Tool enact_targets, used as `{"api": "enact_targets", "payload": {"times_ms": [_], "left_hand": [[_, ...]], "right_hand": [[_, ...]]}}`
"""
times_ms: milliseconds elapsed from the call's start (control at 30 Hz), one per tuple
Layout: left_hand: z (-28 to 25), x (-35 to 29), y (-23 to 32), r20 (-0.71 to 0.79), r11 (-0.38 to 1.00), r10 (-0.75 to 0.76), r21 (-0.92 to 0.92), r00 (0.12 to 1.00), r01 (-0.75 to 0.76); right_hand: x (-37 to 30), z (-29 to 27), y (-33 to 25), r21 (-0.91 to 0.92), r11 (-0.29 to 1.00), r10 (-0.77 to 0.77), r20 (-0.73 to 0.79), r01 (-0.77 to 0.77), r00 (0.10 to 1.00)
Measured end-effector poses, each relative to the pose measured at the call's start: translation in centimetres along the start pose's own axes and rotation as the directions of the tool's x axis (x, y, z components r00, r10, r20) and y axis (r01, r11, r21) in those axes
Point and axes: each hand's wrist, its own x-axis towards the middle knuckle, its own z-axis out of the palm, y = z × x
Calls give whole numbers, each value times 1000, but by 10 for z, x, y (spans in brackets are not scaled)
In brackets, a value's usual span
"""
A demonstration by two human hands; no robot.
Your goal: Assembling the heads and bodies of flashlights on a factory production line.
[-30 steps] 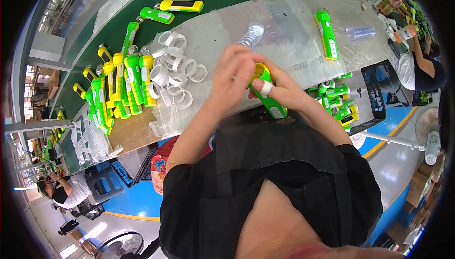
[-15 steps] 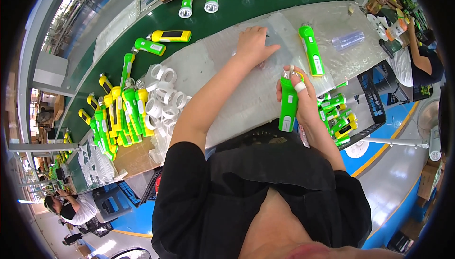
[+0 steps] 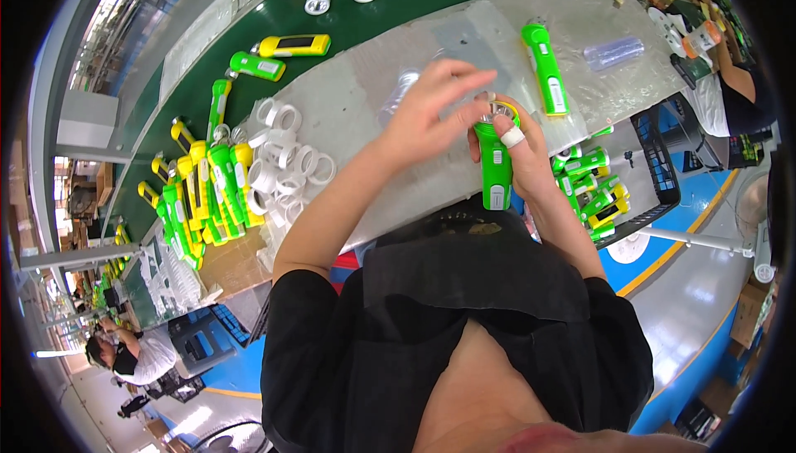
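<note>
My right hand (image 3: 527, 150) is wrapped round a green flashlight (image 3: 496, 172), its head up and its body pointing down toward my apron. White tape covers part of the right thumb. Over the flashlight's head (image 3: 500, 110) reaches my left hand (image 3: 435, 113), fingers stretched and apart, the thumb at the head's rim. Whether a small clear piece is between them cannot be made out. Just beyond the left hand lies a clear plastic stack (image 3: 401, 94), partly hidden. Another green flashlight (image 3: 545, 70) rests on the plastic-covered bench (image 3: 365, 196) beyond my right hand.
White rings (image 3: 290, 158) are heaped at the left, beside a pile of green and yellow flashlights (image 3: 207, 187). A clear plastic tube (image 3: 613, 53) lies at the right. Below it stands a black crate (image 3: 659, 167) with flashlights. More stand along the green belt (image 3: 274, 17). A co-worker (image 3: 734, 88) sits far right.
My left hand has come back from the far part of the bench to the flashlight's head. The right hand still holds the flashlight, moved slightly left. The view has shifted slightly.
</note>
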Motion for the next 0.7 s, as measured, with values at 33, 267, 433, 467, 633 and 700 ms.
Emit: {"api": "enact_targets", "payload": {"times_ms": [33, 267, 433, 467, 633, 700], "left_hand": [[-1, -13, 4, -8, 1000, -14, 10, 1000, 14], [-10, -73, 18, -199, 1000, -23, 13, 980, 26], [-10, -84, 14, -332, 1000, 0, -18, 943, -6], [-16, -87, 14, -302, 1000, 0, 15, 953, 5], [-48, -85, 16, -415, 992, 31, 127, 909, 24], [-76, -85, -1, -541, 956, 12, 252, 841, 148]], "right_hand": [[1, 6, 2, 5, 1000, 11, 15, -11, 1000], [6, 45, 18, -94, 988, 145, 270, -124, 952], [10, 63, 31, -48, 978, 209, 287, -204, 935], [12, 68, 34, -49, 977, 213, 305, -209, 928], [33, 78, 36, -42, 997, -41, 379, 62, 925], [50, 78, 31, 14, 985, -163, 378, 171, 911]]}}
